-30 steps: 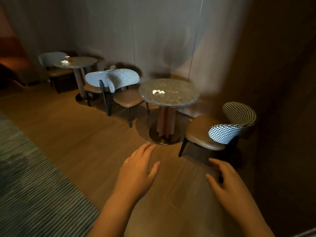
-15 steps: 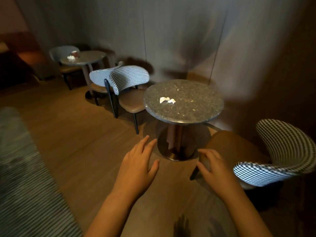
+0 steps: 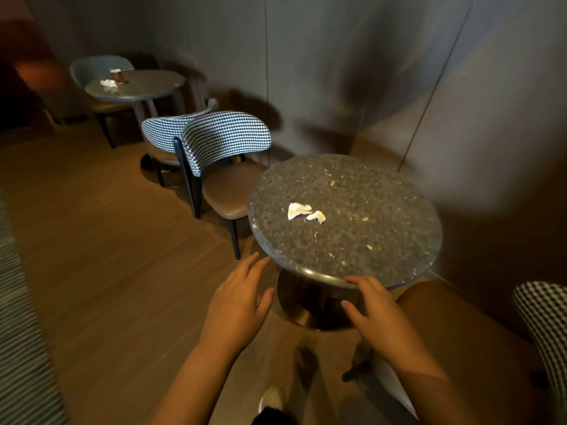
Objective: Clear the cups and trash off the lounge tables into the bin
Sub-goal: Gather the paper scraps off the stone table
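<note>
Two crumpled white paper scraps (image 3: 305,211) lie near the middle of a round speckled stone table (image 3: 383,246) just ahead of me. My left hand (image 3: 237,302) hovers flat and empty by the table's near left edge. Empty too, my right hand (image 3: 379,311) is held with relaxed fingers at the near rim. Farther back on the left, a second round table (image 3: 153,85) carries a brown cup (image 3: 117,75) and a white crumpled napkin (image 3: 108,83). No bin is in view.
Checkered-back chairs stand between the two tables (image 3: 221,142), behind the far table (image 3: 98,65) and at my right (image 3: 546,326). A grey panelled wall runs behind both tables. Wooden floor lies to the left, with a striped carpet (image 3: 18,332) along the left edge.
I have walked closer to the near table, which now fills the middle of the view. Both hands have come up to its near edge, still empty.
</note>
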The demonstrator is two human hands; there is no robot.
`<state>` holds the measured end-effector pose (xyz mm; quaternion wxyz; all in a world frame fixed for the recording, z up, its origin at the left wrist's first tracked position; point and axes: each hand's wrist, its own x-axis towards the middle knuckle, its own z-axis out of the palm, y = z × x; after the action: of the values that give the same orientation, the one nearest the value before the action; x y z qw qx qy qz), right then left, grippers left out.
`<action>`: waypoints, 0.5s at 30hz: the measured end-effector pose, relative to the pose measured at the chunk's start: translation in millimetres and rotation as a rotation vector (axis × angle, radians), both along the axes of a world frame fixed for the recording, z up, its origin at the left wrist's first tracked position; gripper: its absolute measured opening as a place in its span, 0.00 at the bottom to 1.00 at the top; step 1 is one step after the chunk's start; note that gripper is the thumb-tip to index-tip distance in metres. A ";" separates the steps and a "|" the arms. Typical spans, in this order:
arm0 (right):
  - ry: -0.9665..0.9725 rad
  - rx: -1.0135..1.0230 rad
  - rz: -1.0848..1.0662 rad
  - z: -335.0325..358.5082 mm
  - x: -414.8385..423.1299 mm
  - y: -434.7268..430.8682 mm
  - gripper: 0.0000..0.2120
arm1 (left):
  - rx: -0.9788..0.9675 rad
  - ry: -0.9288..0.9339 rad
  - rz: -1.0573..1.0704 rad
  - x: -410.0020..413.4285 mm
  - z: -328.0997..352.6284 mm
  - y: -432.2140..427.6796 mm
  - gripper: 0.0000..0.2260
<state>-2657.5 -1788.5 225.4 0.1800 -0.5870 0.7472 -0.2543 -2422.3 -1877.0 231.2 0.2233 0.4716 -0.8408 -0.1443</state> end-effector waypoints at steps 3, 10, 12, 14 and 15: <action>0.007 0.090 -0.010 -12.9 -29.9 -76.7 0.22 | 0.032 0.064 -0.021 -32.9 -8.8 -76.3 0.23; -0.095 0.221 -0.140 -63.4 -89.8 -210.0 0.26 | 0.190 0.087 -0.048 -101.3 -61.4 -216.3 0.23; -0.124 0.279 -0.160 -77.7 -106.0 -240.5 0.28 | 0.219 0.024 -0.025 -120.9 -79.0 -245.4 0.25; -0.138 0.319 -0.128 -92.7 -120.2 -269.2 0.29 | 0.281 -0.019 -0.022 -140.4 -97.4 -271.0 0.27; -0.133 0.318 -0.097 -100.1 -126.8 -283.2 0.28 | 0.306 -0.034 -0.029 -150.7 -107.8 -283.2 0.28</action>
<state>-2784.3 -2071.7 125.3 0.3072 -0.4961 0.7920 -0.1795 -2573.1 -2160.2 123.4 0.1326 0.4904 -0.8192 -0.2662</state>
